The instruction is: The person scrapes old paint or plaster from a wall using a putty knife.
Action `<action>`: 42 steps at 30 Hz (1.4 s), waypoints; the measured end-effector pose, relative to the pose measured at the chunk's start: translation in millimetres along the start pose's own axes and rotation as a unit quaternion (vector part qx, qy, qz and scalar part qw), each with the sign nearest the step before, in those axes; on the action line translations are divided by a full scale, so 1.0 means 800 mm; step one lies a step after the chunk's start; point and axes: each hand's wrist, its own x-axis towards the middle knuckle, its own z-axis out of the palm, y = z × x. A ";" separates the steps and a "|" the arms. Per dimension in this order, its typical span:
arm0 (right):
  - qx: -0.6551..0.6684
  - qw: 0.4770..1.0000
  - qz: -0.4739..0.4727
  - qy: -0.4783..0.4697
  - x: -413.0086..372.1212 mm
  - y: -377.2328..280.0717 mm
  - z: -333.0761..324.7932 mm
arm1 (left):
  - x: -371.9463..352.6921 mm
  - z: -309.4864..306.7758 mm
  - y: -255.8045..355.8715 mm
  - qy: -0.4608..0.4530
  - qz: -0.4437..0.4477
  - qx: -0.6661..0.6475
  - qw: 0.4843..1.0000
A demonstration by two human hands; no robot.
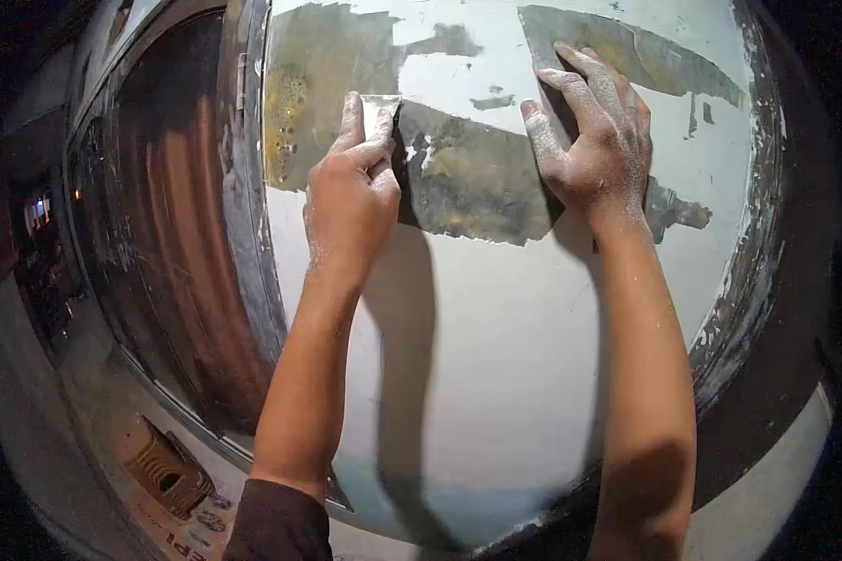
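My left hand (354, 201), dusted white, is wrapped round a scraper (380, 110) whose pale, wide blade points up against the wall panel (505, 346). Its handle is hidden in my grip. Around the blade, white coating gives way to bare grey-green patches (477, 178) with ragged edges and yellowish stains. To the right, my right hand (601, 140) rests on the panel with fingers spread, heavily coated in white dust, holding nothing. Beneath its fingers lies the edge of another grey patch (646, 61).
A dark door or window frame (239, 187) with a brown curtain (182, 252) stands left of the panel. On the floor at lower left sits a brown slotted object (166, 470). Worn dark trim (753, 252) borders the panel's right side.
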 end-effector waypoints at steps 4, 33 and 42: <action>0.000 1.000 0.001 0.006 -0.001 -0.001 0.001 | 0.007 0.004 -0.002 0.008 0.011 0.044 0.999; -0.010 1.000 -0.004 0.006 -0.003 -0.002 0.001 | 0.048 -0.014 -0.003 0.001 0.113 0.029 0.993; 0.015 1.000 -0.011 0.021 -0.002 0.000 0.003 | 0.066 -0.008 0.005 0.005 0.111 0.058 0.992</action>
